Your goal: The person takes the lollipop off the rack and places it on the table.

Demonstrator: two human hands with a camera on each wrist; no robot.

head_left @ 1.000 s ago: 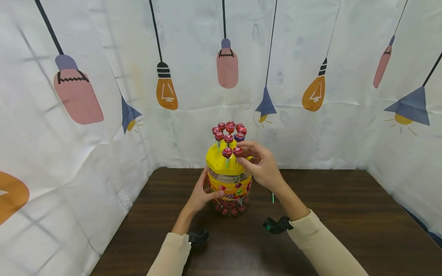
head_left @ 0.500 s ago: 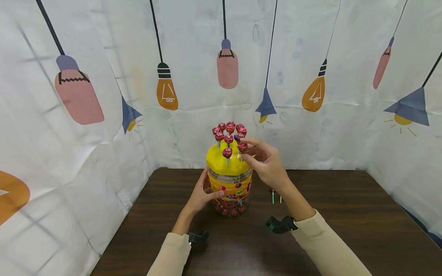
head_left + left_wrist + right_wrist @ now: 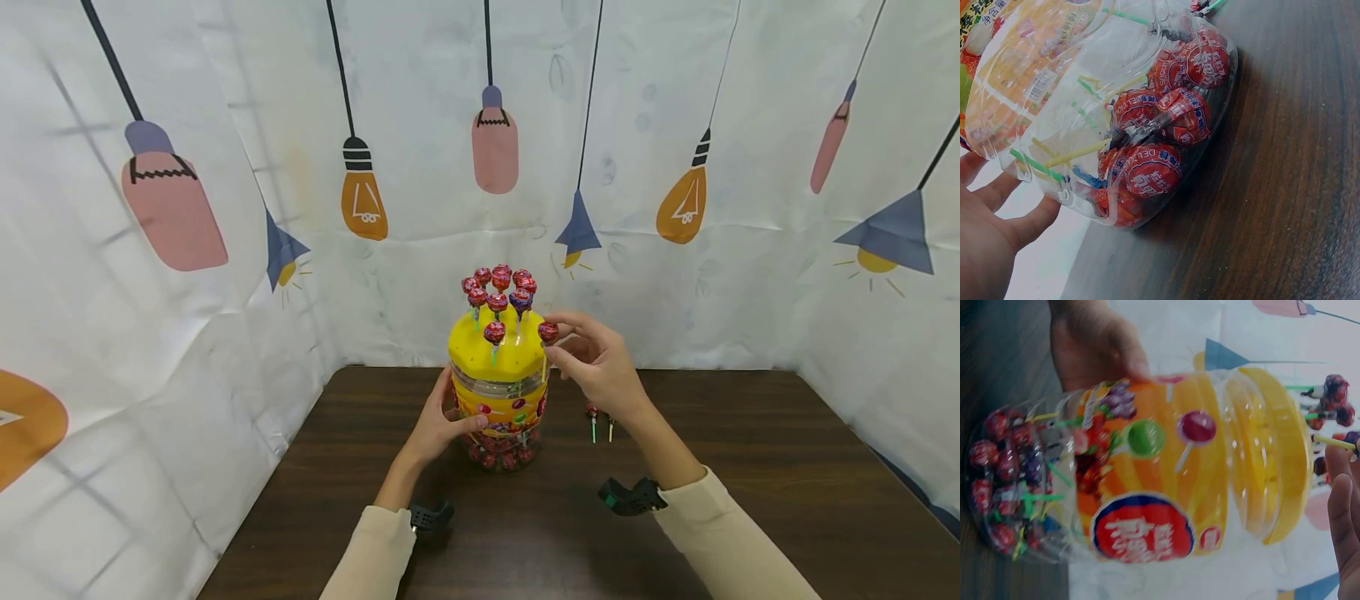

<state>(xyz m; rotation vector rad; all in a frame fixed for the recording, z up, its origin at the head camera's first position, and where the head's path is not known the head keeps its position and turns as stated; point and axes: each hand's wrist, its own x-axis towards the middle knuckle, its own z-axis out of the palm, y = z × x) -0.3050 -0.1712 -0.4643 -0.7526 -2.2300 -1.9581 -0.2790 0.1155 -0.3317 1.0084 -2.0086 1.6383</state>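
A clear plastic candy jar (image 3: 498, 398) with a yellow lid (image 3: 471, 348) stands upright on the table. My left hand (image 3: 437, 427) grips the jar's left side, thumb across the front of the label. Red-wrapped lollipops (image 3: 1150, 170) lie in its bottom, as the left wrist view shows. Several more lollipops (image 3: 497, 302) stand upright in the lid. To the right of these, my right hand (image 3: 600, 371) pinches a red lollipop (image 3: 548, 332) between thumb and fingers, its pale stick hanging down beside the lid's right edge. The right wrist view catches that hand (image 3: 1349, 519) at its edge.
Two lollipops (image 3: 593, 423) lie on the dark wooden table (image 3: 750, 467) right of the jar, partly near the right forearm. A white cloth (image 3: 435, 308) printed with hanging lamps stands behind and beside the table.
My right hand has moved right with the pinched lollipop, from above the lid's front to its right edge. The two lollipops on the table have come into fuller view. My left hand has stayed put.
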